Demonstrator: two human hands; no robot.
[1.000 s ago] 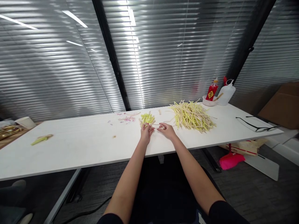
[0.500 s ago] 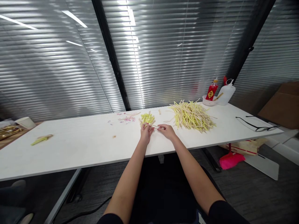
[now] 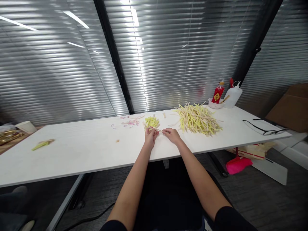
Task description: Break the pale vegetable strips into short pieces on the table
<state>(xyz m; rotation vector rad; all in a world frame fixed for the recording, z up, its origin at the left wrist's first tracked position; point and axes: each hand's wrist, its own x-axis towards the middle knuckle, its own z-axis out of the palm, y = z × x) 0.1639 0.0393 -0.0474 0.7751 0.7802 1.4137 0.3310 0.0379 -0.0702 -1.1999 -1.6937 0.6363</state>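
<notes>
My left hand is closed, its fingertips pinching one end of a thin pale strip. The other end is between the fingertips of my right hand, so the strip spans the gap between both hands. Just beyond my left hand lies a small pile of short yellow and beige strips. To the right of my right hand spreads a large heap of long yellow and beige strips. What the strips are made of, I cannot tell.
Small pink and purple loops lie scattered at the back of the white table. A small bundle rests at the left. At the back right stand a red bottle in a bowl and a white squeeze bottle. Eyeglasses lie at the right.
Hardly anything differs. Both hands stay in place with the strip between them; my right fingers have shifted only slightly.
</notes>
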